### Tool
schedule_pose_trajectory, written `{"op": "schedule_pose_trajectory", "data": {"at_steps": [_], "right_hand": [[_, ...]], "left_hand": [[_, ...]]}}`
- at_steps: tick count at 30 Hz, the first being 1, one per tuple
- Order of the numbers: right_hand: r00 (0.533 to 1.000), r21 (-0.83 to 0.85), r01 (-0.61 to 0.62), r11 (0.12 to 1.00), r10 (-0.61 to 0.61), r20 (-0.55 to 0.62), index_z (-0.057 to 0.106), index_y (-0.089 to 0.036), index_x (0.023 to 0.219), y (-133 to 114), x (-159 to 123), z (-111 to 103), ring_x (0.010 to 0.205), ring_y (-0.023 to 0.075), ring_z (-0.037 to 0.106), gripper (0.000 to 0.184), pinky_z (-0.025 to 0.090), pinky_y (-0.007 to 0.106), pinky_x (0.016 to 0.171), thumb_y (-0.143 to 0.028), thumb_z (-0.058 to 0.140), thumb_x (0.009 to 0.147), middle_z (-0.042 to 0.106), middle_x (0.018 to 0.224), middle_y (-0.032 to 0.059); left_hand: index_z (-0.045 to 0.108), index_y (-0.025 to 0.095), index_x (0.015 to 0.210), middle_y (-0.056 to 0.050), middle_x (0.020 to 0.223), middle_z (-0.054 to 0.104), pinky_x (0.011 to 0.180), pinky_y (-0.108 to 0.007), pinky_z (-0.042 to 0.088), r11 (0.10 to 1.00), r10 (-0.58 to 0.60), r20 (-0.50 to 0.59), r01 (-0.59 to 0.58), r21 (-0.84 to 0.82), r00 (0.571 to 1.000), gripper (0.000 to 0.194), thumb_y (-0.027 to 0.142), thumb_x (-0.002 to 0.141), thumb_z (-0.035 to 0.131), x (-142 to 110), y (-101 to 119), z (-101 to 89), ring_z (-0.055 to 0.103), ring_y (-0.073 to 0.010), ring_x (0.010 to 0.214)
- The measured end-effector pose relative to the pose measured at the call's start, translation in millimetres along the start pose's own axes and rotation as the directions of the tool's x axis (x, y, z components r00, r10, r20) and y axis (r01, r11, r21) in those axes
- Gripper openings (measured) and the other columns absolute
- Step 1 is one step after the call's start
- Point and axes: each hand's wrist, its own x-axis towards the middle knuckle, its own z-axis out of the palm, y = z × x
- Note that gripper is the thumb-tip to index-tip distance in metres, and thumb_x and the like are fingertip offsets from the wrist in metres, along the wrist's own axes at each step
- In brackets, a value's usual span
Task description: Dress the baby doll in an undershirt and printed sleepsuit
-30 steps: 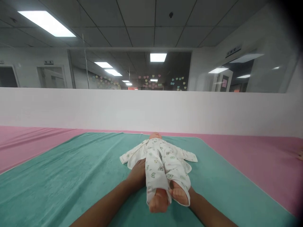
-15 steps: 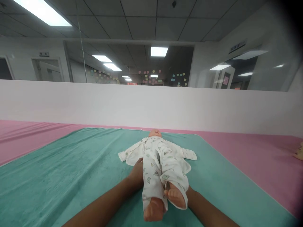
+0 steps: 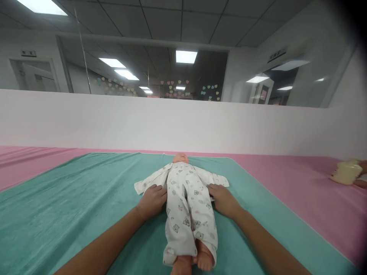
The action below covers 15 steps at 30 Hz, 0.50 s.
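Note:
A baby doll (image 3: 186, 206) in white printed pyjamas lies on its back on a teal blanket (image 3: 86, 206), head away from me and bare feet toward me. My left hand (image 3: 151, 200) rests at the doll's left hip, fingers curled against the pyjama waist. My right hand (image 3: 223, 198) rests at the other hip, fingers on the cloth. Both hands press on the garment at the waist; whether they pinch the fabric is hidden.
The teal blanket lies over a pink sheet (image 3: 301, 191). A white partition wall (image 3: 183, 122) runs across behind it. At the far right edge a cream object (image 3: 346, 172) lies on the pink sheet, with part of another person's hand beside it.
The doll's legs, raised before, now lie flat on the blanket. Both my hands moved out from under the legs up to the doll's waist. The view shifted, showing the cream object at right.

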Motion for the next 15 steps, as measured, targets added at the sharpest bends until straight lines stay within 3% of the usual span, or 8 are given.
{"op": "schedule_pose_trajectory", "data": {"at_steps": [4,8,12,15], "right_hand": [[0.982,-0.165,-0.044,0.985,0.013,-0.186,0.051,-0.017,0.067,15,-3,0,0.073,0.0162,0.044,0.029,0.030,0.027,0.066,0.006,0.037,0.057,0.051,0.073,0.0030],[0.927,-0.180,-0.126,0.976,0.052,-0.370,0.050,-0.018,0.067,26,-8,-5,0.075,0.0181,0.041,0.028,0.030,0.030,0.068,0.006,0.037,0.059,0.051,0.078,0.0044],[0.805,0.110,-0.244,0.963,0.265,-0.532,0.049,-0.019,0.068,45,-11,0,0.080,0.0192,0.044,0.021,0.034,0.031,0.070,-0.002,0.036,0.067,0.051,0.080,0.0047],[0.727,0.377,-0.332,0.865,0.489,-0.481,0.051,-0.020,0.070,56,-10,12,0.083,0.0192,0.047,0.016,0.037,0.030,0.071,-0.012,0.037,0.071,0.052,0.084,0.0042]], "left_hand": [[0.051,0.018,0.062,-0.003,0.064,0.052,0.056,-0.030,0.027,1.000,0.026,-0.080,-0.025,0.009,0.996,0.022,0.009,0.079,0.039,0,-3,-10.6,0.041,-0.0140,0.061],[0.053,0.019,0.063,-0.003,0.064,0.053,0.060,-0.030,0.030,0.993,-0.114,-0.097,0.114,-0.004,0.989,0.028,0.005,0.079,0.034,-2,-8,-13.7,0.042,-0.0148,0.063],[0.058,0.019,0.073,-0.005,0.079,0.058,0.071,-0.031,0.035,0.945,-0.325,-0.104,0.318,-0.084,0.940,0.027,0.002,0.073,0.036,-5,-14,-7.6,0.048,-0.0173,0.079],[0.058,0.018,0.085,-0.007,0.096,0.057,0.075,-0.032,0.036,0.867,-0.497,-0.085,0.491,-0.090,0.863,0.028,0.003,0.072,0.038,-6,-20,-2.6,0.048,-0.0202,0.090]]}}
